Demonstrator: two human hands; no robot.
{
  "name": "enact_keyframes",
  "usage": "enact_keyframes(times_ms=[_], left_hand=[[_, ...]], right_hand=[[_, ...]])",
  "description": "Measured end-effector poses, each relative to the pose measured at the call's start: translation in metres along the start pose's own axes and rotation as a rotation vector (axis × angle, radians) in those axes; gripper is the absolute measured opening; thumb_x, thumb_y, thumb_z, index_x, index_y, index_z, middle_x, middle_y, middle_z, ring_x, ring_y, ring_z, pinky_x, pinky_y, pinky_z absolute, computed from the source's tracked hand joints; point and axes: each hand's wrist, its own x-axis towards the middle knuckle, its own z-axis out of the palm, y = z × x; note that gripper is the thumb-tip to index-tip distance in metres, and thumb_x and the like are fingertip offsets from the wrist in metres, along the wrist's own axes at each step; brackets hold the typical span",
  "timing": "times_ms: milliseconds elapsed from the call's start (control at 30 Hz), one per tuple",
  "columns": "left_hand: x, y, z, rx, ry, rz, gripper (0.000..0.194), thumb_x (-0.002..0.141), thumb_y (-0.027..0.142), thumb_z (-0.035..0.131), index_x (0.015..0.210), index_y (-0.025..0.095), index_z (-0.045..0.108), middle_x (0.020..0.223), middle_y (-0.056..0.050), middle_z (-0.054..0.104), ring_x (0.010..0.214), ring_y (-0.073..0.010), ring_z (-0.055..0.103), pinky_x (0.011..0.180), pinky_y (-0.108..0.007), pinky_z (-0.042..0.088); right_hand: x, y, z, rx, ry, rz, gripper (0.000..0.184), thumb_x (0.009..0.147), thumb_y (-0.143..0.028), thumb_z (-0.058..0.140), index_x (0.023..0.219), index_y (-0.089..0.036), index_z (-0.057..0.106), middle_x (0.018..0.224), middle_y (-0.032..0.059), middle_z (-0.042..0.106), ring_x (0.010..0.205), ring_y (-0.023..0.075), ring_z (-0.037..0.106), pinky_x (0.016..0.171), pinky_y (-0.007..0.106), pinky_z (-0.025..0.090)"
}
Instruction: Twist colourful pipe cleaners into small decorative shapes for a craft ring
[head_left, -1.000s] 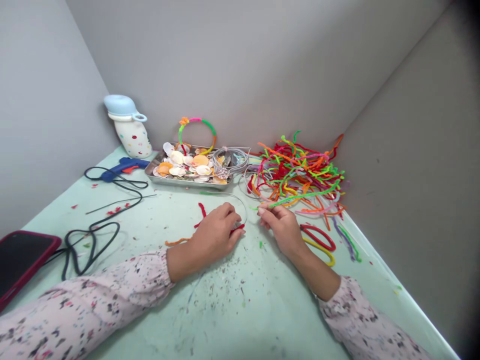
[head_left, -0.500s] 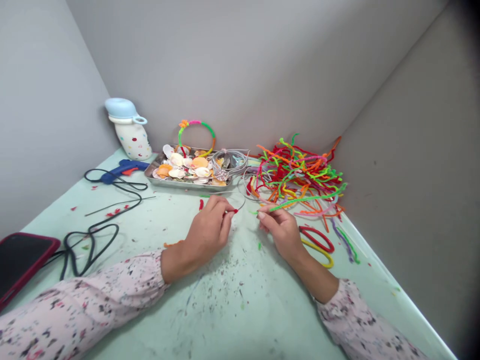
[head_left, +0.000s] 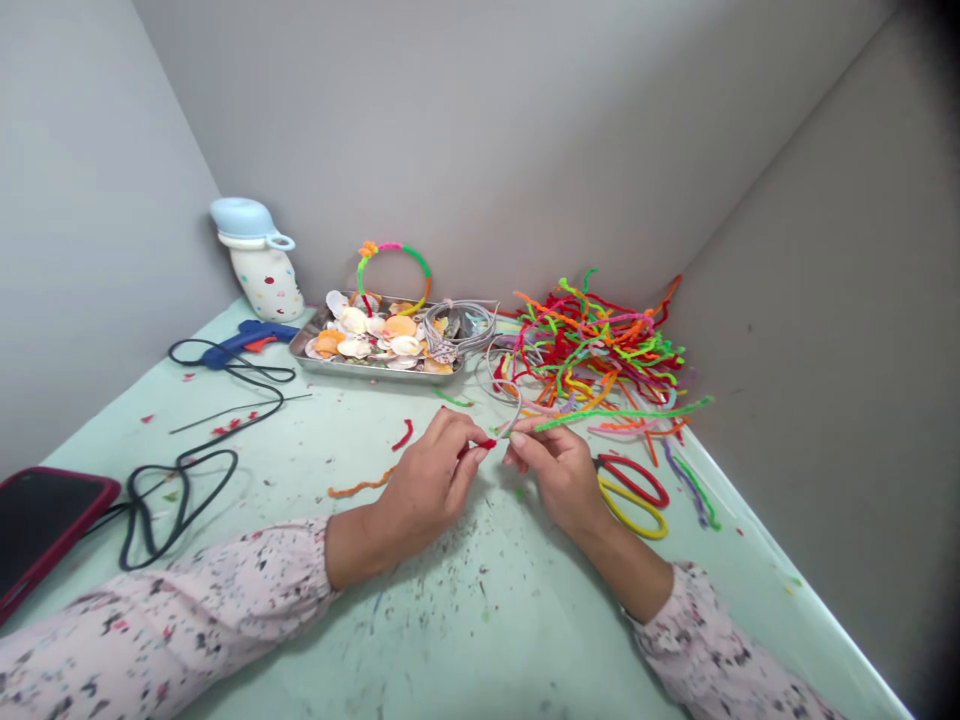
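Between the thumb and fingers of my left hand [head_left: 431,475] is pinched a short red pipe cleaner [head_left: 488,444], wound on a thin grey wire [head_left: 518,402] that curves up from it. My right hand [head_left: 559,470] is closed on a bright green pipe cleaner [head_left: 626,413]; its long end reaches out to the right. The green tip and the wire meet, or nearly meet, between my two hands; contact there is too small to tell. Under my left wrist side lies an orange pipe cleaner [head_left: 356,489], with a small red piece [head_left: 403,434] farther back.
Scissors [head_left: 634,495] with red and yellow handles lie beside my right hand. Behind are a metal tray [head_left: 375,374] of seashells, a colourful ring [head_left: 427,268] and a pipe cleaner heap [head_left: 600,340]. To the left are a blue glue gun [head_left: 240,343], a bottle [head_left: 262,270] and a phone [head_left: 52,525].
My left hand has moved right and slightly toward me, bringing the red-wrapped wire up to the green pipe cleaner's tip. My right hand has shifted a little, still pinching the green one.
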Motion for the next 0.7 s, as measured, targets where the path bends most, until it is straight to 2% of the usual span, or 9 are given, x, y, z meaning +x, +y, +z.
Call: enact_keyframes(times_ms=[167,300,433,700], left_hand=[[0.0002,-0.0004,0.0014,-0.094,0.003,-0.107,0.013,0.093,0.025,0.046,0.103,0.017,0.050,0.094,-0.005,0.052,0.083,-0.0153,0.052,0.076,-0.030,0.045],[0.0014,-0.0007,0.0013,-0.164,-0.003,-0.194,0.017,0.092,0.027,0.049,0.105,0.017,0.051,0.096,-0.004,0.053,0.083,-0.0146,0.054,0.076,-0.029,0.046],[0.0037,-0.0012,-0.0003,-0.178,-0.003,-0.159,0.017,0.091,0.024,0.049,0.106,0.017,0.056,0.096,-0.005,0.054,0.083,-0.0146,0.054,0.077,-0.029,0.046],[0.0039,-0.0037,-0.0011,-0.206,0.074,-0.140,0.015,0.090,0.021,0.051,0.100,0.018,0.062,0.097,-0.006,0.057,0.092,-0.0168,0.054,0.082,-0.031,0.046]], right_hand=[[-0.0005,0.0060,0.0007,0.109,-0.019,0.043,0.013,0.079,-0.030,0.068,0.087,-0.021,0.065,0.064,-0.0031,0.065,0.057,0.0112,0.059,0.054,0.023,0.044],[-0.0011,0.0075,0.0016,0.117,-0.034,0.061,0.015,0.078,-0.031,0.069,0.088,-0.020,0.066,0.061,-0.0028,0.065,0.057,0.0119,0.059,0.054,0.023,0.043],[-0.0011,0.0067,0.0024,0.110,-0.030,0.074,0.017,0.077,-0.032,0.069,0.087,-0.019,0.066,0.060,-0.0027,0.064,0.056,0.0123,0.058,0.054,0.024,0.043],[-0.0017,0.0005,0.0064,0.005,-0.004,0.044,0.018,0.075,-0.035,0.070,0.084,-0.020,0.068,0.064,-0.0013,0.065,0.055,0.0125,0.058,0.052,0.024,0.045]])
